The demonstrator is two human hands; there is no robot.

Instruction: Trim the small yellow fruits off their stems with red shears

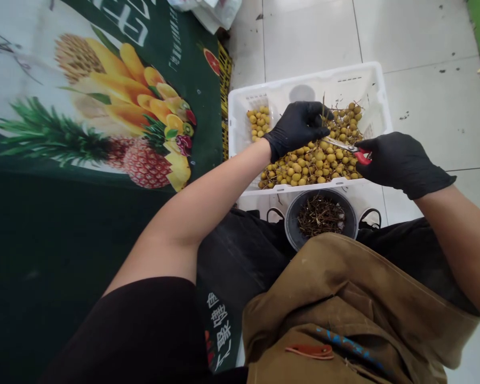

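Note:
My left hand (298, 128), in a black glove, is closed on a thin brown twig (324, 111) above the fruit. Closed around red-handled scissors (341, 144) is my gloved right hand (402, 162). The blades point left and reach close to my left fingertips; whether they touch the twig I cannot tell. Beneath both hands, round yellow-brown fruits like longans (300, 169), many on twigs, fill much of a white plastic crate (380, 101). Loose stemless longans (259, 121) sit in a clear container at the crate's left end, partly hidden by my left hand.
Between my feet stands a grey bucket (291, 234) holding cut twigs (320, 216). A green cloth with fruit pictures (208, 112) hangs at the left, beside a yellow crate (224, 69). White bags (220, 13) lie beyond it. A brown apron (324, 298) covers my lap.

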